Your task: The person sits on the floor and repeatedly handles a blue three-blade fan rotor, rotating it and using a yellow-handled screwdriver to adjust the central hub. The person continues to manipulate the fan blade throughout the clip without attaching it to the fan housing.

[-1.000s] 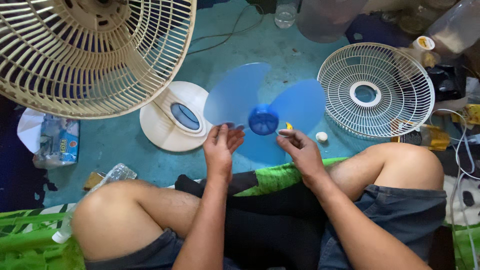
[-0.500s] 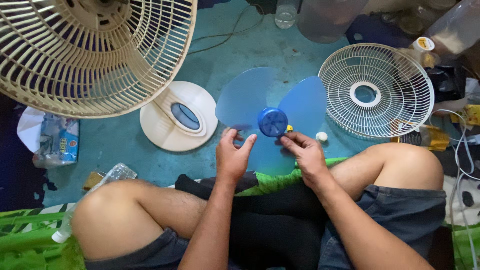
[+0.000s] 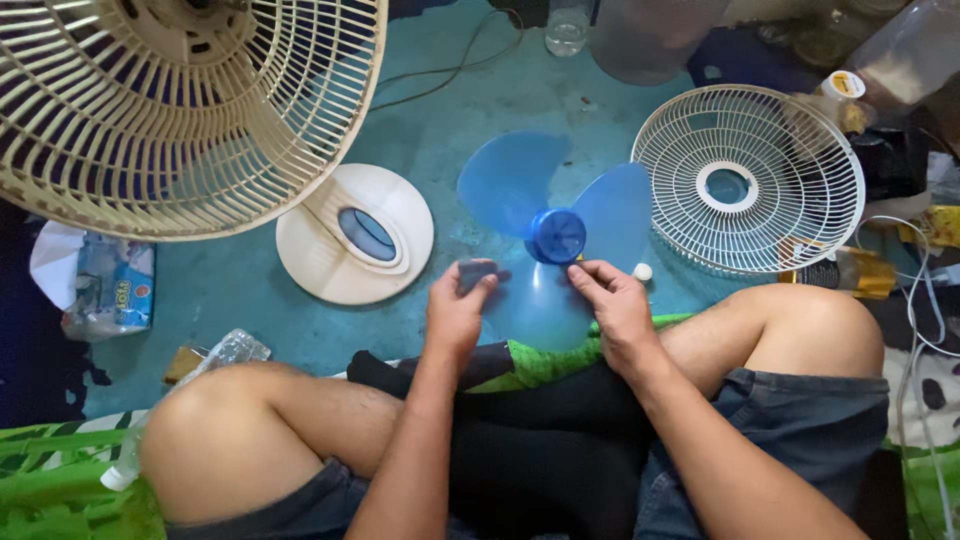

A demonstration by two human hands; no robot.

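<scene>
Blue fan blade [image 3: 545, 225] with three translucent lobes and a darker blue hub lies over the teal floor [image 3: 240, 290], just in front of the person's crossed legs, between a cream fan base [image 3: 355, 235] on its left and a white fan guard [image 3: 750, 180] lying flat on its right. The left hand [image 3: 458, 310] rests at the near lobe's left edge, its fingers [image 3: 478, 280] curled together around a small dark grey piece, perhaps a cloth or pad; the view is too soft to tell which. The right hand [image 3: 612, 300] sits just below the hub, its fingers [image 3: 585, 275] bent and pressed close, tips touching the blade near the hub; whether they pinch anything small I cannot tell. A small white cap [image 3: 642, 271] lies on the floor just beside the right hand, next to the guard's rim. A large cream fan head [image 3: 180, 110] with its cage fills the upper left. A clear glass [image 3: 567, 28] stands at the far edge, and a crumpled snack wrapper [image 3: 110, 290] lies at far left.
</scene>
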